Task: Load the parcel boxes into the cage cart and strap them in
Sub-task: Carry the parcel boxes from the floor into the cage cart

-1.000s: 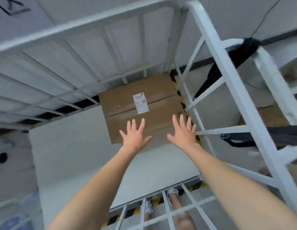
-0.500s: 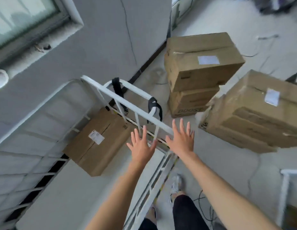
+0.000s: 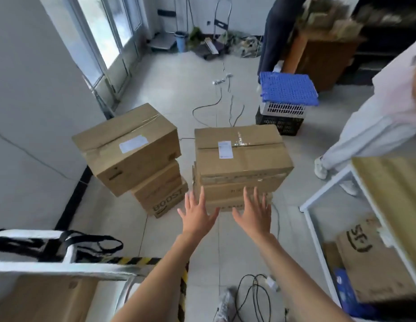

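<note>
Two stacks of brown parcel boxes stand on the floor ahead. The left stack [image 3: 127, 149] has a tilted top box over one marked BOOST. The right stack [image 3: 240, 156] carries a white label on top. My left hand [image 3: 196, 213] and my right hand [image 3: 254, 211] are stretched out side by side, fingers spread and empty, just short of the right stack's near face. The white cage cart [image 3: 63, 267] shows at the lower left, with black straps [image 3: 86, 244] draped over its rail. A brown box [image 3: 39, 298] lies inside it.
A white metal rack [image 3: 318, 224] with cardboard stands at the right. Another person [image 3: 369, 126] stands beyond it. A blue-lidded crate stack [image 3: 286, 101] sits behind the boxes. Cables [image 3: 253, 296] trail on the tiled floor near my feet and farther ahead.
My view has swung from inside the cage cart, away to the box stacks on the floor. Both open hands left the box lying in the cart and now reach toward the right stack.
</note>
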Demonstrator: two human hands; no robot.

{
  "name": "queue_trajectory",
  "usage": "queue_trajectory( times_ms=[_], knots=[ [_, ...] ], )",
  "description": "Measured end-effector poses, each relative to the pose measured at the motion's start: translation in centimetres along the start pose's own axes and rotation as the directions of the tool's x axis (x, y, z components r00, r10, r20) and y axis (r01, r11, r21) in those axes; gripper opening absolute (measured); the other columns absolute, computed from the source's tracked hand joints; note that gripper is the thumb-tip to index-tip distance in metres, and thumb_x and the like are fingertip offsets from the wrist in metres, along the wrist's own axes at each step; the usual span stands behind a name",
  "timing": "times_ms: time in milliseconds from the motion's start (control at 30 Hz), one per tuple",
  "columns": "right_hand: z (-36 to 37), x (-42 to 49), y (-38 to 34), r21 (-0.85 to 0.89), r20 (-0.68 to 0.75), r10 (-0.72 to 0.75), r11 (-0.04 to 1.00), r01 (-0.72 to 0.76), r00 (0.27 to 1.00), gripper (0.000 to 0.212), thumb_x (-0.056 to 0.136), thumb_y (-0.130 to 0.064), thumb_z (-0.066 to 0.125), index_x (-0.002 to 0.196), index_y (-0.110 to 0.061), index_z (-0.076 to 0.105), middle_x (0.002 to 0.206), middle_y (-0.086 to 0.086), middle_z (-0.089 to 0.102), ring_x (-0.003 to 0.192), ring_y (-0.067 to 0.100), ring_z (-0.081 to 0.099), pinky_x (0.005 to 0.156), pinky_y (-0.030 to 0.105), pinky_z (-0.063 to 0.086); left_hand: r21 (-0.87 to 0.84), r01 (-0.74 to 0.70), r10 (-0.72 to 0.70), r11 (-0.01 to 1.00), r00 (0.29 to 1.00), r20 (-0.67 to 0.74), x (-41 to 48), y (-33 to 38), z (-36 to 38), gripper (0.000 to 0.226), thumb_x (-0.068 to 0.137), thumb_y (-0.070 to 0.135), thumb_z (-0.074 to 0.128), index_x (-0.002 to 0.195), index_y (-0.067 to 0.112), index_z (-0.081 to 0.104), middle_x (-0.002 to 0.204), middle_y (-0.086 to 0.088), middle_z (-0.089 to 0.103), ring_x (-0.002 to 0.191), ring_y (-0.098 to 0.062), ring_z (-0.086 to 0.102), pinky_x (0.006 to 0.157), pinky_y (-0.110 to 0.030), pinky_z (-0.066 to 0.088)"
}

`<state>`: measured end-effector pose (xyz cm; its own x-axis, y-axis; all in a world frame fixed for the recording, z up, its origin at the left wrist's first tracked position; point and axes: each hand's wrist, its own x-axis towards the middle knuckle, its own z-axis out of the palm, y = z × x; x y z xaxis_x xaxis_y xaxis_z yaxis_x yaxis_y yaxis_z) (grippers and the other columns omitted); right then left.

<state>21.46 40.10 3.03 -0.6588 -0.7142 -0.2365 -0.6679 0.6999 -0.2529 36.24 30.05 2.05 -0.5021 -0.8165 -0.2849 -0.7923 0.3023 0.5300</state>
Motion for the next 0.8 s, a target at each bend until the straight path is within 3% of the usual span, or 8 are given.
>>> queue_trajectory(
  times_ms=[333, 633, 800],
  knots=[
    [-2.8, 8.6, 8.8, 0.130, 0.033, 0.150, 0.980, -0.153, 0.988, 0.082, 0.095, -0.050, 0.050, 0.160, -0.026, 0.007, 0.168, 0.009, 0.008, 0.153, 0.032, 0.010, 0.120, 0.047, 0.021, -0.048, 0.026, -0.022, 0.999, 0.996, 0.085, 8.5, 8.5, 5.4, 0.090, 0.093, 0.064, 0.048, 0.160, 0.029, -0.002, 0.168, -0.005, 0.009, 0.155, -0.026, 0.002, 0.117, -0.065, 0.010],
    [-0.9, 24.2, 11.3, 0.088, 0.125, 0.152, 0.983, -0.164, 0.980, 0.086, 0.092, -0.043, 0.053, 0.161, -0.023, 0.006, 0.167, 0.011, 0.010, 0.152, 0.032, 0.015, 0.119, 0.044, 0.023, -0.040, 0.220, -0.215, 0.975, 0.971, 0.104, 22.7, 8.1, 9.2, 0.083, 0.097, 0.055, 0.048, 0.160, 0.023, 0.005, 0.166, -0.008, 0.015, 0.154, -0.030, 0.006, 0.118, -0.064, 0.010],
    [1.9, 33.6, 11.0, 0.031, 0.231, 0.145, 0.987, -0.157, 0.962, 0.085, 0.094, -0.053, 0.051, 0.161, -0.023, 0.006, 0.167, 0.011, 0.013, 0.152, 0.032, 0.017, 0.120, 0.045, 0.022, 0.040, 0.269, -0.272, 0.962, 0.947, 0.173, 31.4, 8.2, 12.4, 0.074, 0.101, 0.053, 0.039, 0.160, 0.027, 0.004, 0.167, -0.012, 0.008, 0.155, -0.030, 0.000, 0.119, -0.064, 0.005]
  ],
)
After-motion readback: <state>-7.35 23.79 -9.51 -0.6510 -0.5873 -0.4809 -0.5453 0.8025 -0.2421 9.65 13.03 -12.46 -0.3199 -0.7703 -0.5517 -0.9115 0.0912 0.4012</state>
